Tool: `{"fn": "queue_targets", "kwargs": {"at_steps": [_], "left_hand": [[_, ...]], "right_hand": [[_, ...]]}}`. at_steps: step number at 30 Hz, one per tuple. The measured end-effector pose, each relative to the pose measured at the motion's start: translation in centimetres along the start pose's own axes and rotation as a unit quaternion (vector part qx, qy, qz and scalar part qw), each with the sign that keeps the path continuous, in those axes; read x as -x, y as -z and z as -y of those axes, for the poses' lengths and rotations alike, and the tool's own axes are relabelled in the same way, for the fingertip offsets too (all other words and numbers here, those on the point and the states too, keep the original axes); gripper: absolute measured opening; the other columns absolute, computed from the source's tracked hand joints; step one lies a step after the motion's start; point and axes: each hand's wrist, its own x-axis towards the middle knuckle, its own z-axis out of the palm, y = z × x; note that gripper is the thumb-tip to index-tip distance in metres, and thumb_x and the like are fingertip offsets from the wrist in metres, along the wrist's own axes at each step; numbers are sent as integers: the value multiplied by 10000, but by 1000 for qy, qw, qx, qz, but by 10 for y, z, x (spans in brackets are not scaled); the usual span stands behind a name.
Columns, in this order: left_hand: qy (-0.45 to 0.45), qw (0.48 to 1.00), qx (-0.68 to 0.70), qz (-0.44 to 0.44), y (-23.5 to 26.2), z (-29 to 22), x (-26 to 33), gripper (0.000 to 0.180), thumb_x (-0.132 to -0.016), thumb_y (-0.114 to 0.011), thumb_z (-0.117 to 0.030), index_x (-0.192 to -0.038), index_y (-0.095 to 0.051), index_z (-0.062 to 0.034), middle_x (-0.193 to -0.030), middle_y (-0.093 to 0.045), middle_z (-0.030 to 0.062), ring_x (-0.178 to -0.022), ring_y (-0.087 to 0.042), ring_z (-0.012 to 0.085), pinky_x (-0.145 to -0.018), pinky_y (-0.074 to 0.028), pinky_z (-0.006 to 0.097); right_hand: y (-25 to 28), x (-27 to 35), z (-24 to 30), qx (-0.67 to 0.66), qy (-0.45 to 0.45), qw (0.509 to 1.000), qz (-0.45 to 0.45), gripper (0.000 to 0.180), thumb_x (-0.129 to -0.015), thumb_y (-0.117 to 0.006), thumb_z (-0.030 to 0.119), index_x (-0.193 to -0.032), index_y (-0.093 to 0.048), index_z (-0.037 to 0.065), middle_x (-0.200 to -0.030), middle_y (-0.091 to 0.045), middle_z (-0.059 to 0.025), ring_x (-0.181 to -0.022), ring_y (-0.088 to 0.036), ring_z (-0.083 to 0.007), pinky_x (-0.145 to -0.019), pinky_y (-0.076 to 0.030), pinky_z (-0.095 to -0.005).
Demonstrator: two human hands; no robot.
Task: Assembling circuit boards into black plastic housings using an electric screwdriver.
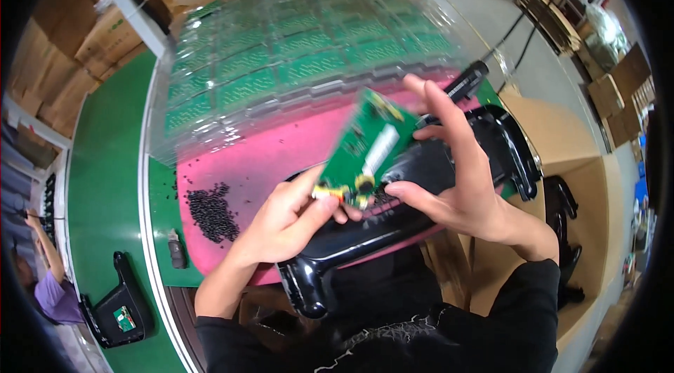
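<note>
Both hands are up over the glossy black plastic housing (421,183), and between them sits the green circuit board (368,148), tilted with its long axis running from lower left up to upper right. The left hand (291,222) has the lower end: its grip is pressed together on the board's bottom corner, just by the yellow component there. The right hand (456,183) comes in from the other side, thumb touching the board's lower edge, index finger stretched up past the top edge, the rest of its fingers spread. It looks more a steadying touch than a firm pinch. A black marker-like tool (467,81) pokes out beyond the raised finger; whether that hand grips it, I can't tell.

So the board lies straight above the housing, held clear of it, with the left hand nearer its low end. The housing rests on a pink mat (239,162) on the table, loose black screws (210,211) heaped left of it and a clear tray of green boards (295,50) behind.
</note>
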Motion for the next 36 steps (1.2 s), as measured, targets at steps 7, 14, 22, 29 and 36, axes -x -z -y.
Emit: {"fn": "queue_targets", "kwargs": {"at_steps": [7,14,22,29,36], "left_hand": [[60,967,-106,224,-8,-2,-1,458,-977,-517,-67,-1423,-460,17,-843,-734,132,-681,-726,270,-638,-565,360],[28,979,-120,161,-7,5,-2,565,-807,-796,-42,-1324,-572,2,-905,-722,108,-739,-719,199,-624,-576,299],[14,963,-266,47,-11,11,-5,714,-639,-917,-149,-1275,-611,-40,-1121,-656,106,-888,-659,197,-736,-578,312],[5,920,-391,0,-12,18,-9,668,-605,-900,-161,-1206,-641,-24,-1079,-652,121,-922,-655,279,-810,-534,360],[44,885,-464,-3,-18,15,-14,682,-609,-891,-208,-1207,-627,-13,-1163,-594,135,-1049,-624,347,-875,-522,423]], "right_hand": [[23,52,1,26,-42,992,116,215,-832,-728,12,-1039,-675,-6,-722,-619,-108,-585,-594,-276,-524,-472,-353],[24,83,-6,-183,-278,934,132,141,-954,-595,11,-1075,-662,-16,-605,-630,-49,-566,-616,-76,-551,-451,-238],[23,76,-22,-285,-355,879,144,477,-862,-728,23,-1280,-499,0,-882,-694,-43,-765,-621,-105,-730,-491,-245],[20,58,-54,-76,-202,957,195,625,-693,-889,161,-1224,-586,29,-1101,-672,-124,-1011,-664,-273,-893,-522,-351],[8,61,-76,-19,-127,977,171,615,-698,-861,153,-1240,-601,22,-1231,-600,-123,-1161,-551,-330,-987,-469,-409]]}}
